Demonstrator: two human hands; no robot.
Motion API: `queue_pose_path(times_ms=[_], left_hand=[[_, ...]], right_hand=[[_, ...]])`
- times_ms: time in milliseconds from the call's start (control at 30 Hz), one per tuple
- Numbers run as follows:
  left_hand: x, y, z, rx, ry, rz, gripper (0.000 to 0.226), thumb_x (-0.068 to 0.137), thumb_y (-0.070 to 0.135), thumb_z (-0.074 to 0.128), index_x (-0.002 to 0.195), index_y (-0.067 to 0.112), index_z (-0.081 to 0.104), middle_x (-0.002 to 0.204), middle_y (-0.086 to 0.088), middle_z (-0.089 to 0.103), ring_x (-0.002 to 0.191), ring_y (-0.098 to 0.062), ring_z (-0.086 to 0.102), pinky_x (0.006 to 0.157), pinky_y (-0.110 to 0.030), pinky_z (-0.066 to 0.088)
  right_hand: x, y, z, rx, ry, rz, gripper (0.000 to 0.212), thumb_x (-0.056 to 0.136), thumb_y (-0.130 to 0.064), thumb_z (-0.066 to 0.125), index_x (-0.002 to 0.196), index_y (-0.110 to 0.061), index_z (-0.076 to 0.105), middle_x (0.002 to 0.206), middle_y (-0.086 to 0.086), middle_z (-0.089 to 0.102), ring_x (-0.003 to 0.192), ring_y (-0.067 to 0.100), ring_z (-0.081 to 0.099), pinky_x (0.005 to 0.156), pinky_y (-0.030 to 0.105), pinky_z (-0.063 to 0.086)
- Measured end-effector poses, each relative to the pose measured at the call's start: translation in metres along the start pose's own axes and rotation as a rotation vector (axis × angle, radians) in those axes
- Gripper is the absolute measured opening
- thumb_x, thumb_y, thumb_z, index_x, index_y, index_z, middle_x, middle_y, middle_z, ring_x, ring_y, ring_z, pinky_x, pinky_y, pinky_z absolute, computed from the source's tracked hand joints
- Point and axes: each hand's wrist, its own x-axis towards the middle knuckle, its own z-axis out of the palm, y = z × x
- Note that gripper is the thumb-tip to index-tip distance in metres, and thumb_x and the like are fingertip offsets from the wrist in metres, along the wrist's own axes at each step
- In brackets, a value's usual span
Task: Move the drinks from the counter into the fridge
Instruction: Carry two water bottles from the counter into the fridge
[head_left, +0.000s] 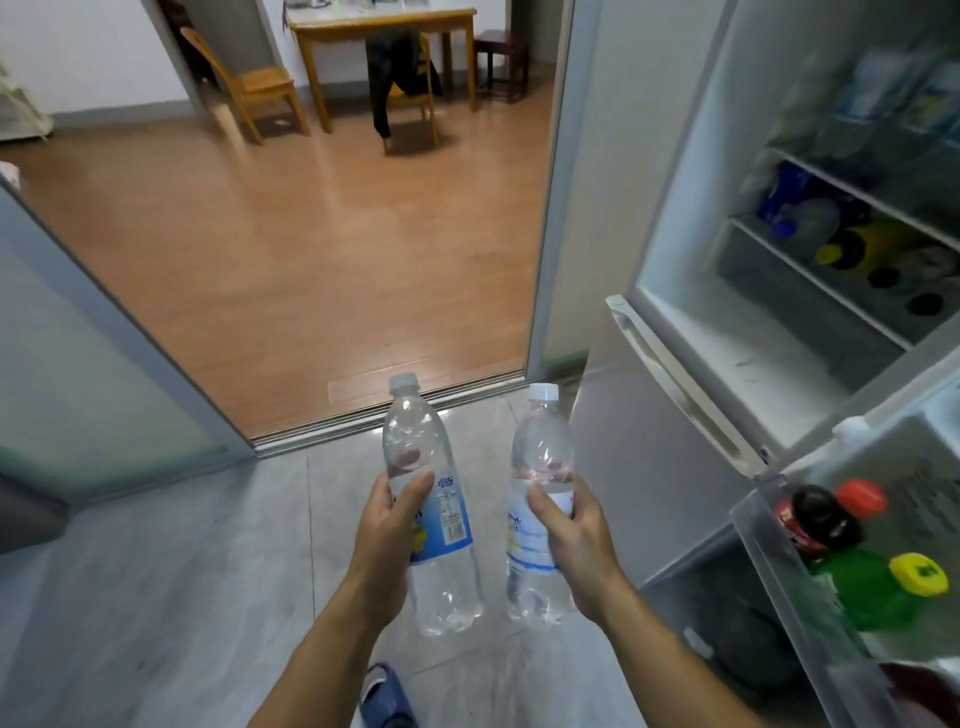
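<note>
My left hand (387, 530) grips a clear plastic bottle with a blue label (431, 499) around its middle, held upright over the grey tile floor. My right hand (571, 535) grips a second clear bottle with a white cap (537, 467), also upright, just right of the first. The fridge (675, 291) stands open at the right; its shelves hold several bottles, blurred. The open fridge door's rack (779, 561) at the lower right holds a dark cola bottle (815, 519), a green bottle with a yellow cap (872, 587) and an orange cap. The counter is out of view.
A sliding doorway (384, 415) ahead leads onto a wooden floor with a table (384, 21) and chairs at the back. A frosted glass door panel (93, 364) stands at the left. My blue slipper (384, 696) shows at the bottom.
</note>
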Motion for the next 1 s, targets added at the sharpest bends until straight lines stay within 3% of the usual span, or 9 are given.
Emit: queue_pose_path(times_ms=[100,233,367,433,567,667,800,900,1000], left_hand=[[0.049,0.019,-0.007,-0.046,-0.052,-0.012,0.041,0.079,0.042,0.062,0.117,0.029,0.055,0.099,-0.010,0.072,0.082,-0.024,0.074,0.061,-0.030,0.058],[0.116,0.048,-0.012,-0.117,-0.132,-0.019,0.024,0.091,0.025,0.061,0.115,0.023,0.060,0.090,-0.006,0.075,0.078,-0.022,0.074,0.059,-0.030,0.058],[0.169,0.082,-0.002,-0.067,-0.244,0.006,0.022,0.092,0.022,0.062,0.114,0.023,0.061,0.086,-0.001,0.075,0.075,-0.016,0.073,0.058,-0.029,0.057],[0.189,0.095,0.010,-0.038,-0.329,0.021,0.020,0.092,0.022,0.062,0.109,0.033,0.063,0.090,0.001,0.074,0.078,-0.015,0.073,0.065,-0.031,0.058],[0.217,0.108,0.044,0.001,-0.469,0.005,0.012,0.090,0.024,0.066,0.101,0.029,0.065,0.093,-0.004,0.074,0.077,-0.019,0.073,0.066,-0.034,0.058],[0.233,0.109,0.075,0.036,-0.560,0.001,0.009,0.090,0.025,0.066,0.094,0.034,0.068,0.089,0.001,0.074,0.077,-0.016,0.072,0.065,-0.032,0.059],[0.250,0.110,0.121,0.084,-0.646,-0.037,0.009,0.089,0.027,0.067,0.097,0.030,0.067,0.092,-0.005,0.075,0.081,-0.021,0.073,0.066,-0.034,0.058],[0.263,0.114,0.155,0.135,-0.715,-0.043,0.014,0.089,0.030,0.067,0.103,0.031,0.067,0.098,-0.007,0.075,0.089,-0.026,0.072,0.073,-0.039,0.060],[0.277,0.122,0.192,0.172,-0.777,-0.041,0.013,0.089,0.034,0.066,0.101,0.039,0.067,0.097,0.000,0.075,0.084,-0.017,0.073,0.066,-0.029,0.059]], right_hand=[[0.030,-0.009,0.015,0.008,0.073,-0.023,0.021,0.091,-0.036,0.068,0.111,-0.030,0.064,0.105,0.005,0.074,0.097,0.029,0.073,0.088,0.055,0.058],[0.065,-0.031,0.043,0.024,0.204,-0.073,0.016,0.089,-0.037,0.071,0.104,-0.033,0.067,0.102,0.005,0.074,0.097,0.029,0.072,0.090,0.055,0.057],[0.085,-0.058,0.062,0.118,0.319,-0.114,0.026,0.075,-0.044,0.072,0.100,-0.037,0.070,0.100,0.007,0.076,0.095,0.029,0.073,0.082,0.045,0.061],[0.093,-0.069,0.063,0.157,0.384,-0.120,0.025,0.074,-0.042,0.073,0.098,-0.036,0.070,0.097,0.005,0.076,0.088,0.023,0.074,0.073,0.037,0.061],[0.106,-0.084,0.052,0.209,0.547,-0.157,0.031,0.073,-0.039,0.076,0.101,-0.027,0.067,0.090,-0.002,0.076,0.081,0.013,0.074,0.064,0.026,0.058],[0.118,-0.091,0.034,0.247,0.648,-0.174,0.039,0.077,-0.036,0.081,0.108,-0.019,0.065,0.095,0.004,0.076,0.085,0.018,0.074,0.066,0.029,0.058],[0.137,-0.095,0.001,0.303,0.738,-0.207,0.032,0.087,-0.029,0.071,0.115,-0.017,0.063,0.100,0.011,0.076,0.090,0.027,0.075,0.065,0.032,0.060],[0.153,-0.104,-0.021,0.326,0.802,-0.249,0.031,0.083,-0.031,0.072,0.110,-0.019,0.065,0.093,0.005,0.077,0.082,0.021,0.075,0.062,0.028,0.059],[0.172,-0.118,-0.045,0.336,0.886,-0.268,0.039,0.074,-0.038,0.076,0.107,-0.019,0.067,0.095,0.008,0.077,0.087,0.024,0.074,0.073,0.037,0.061]])
